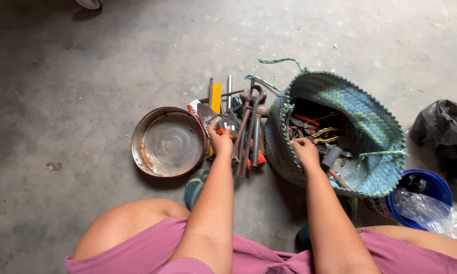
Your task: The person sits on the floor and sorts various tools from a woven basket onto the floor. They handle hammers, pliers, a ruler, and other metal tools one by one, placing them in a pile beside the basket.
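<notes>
— Concrete floor (61, 76) under you; where's your left hand (221, 140)?
— Arm straight out, fingers pinched on a trowel (210, 117) atop the tool pile (246, 129), beside the round tin (168, 142).
— Right hand (305, 150)?
— Curled over the woven basket's (363, 109) rim; whether it grips anything, I can't tell.

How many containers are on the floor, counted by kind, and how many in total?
Woven basket: 1
Round metal tin: 1
Blue bucket: 1
Total: 3

The left hand is at the pile of tools; the right hand is at the basket rim.
</notes>
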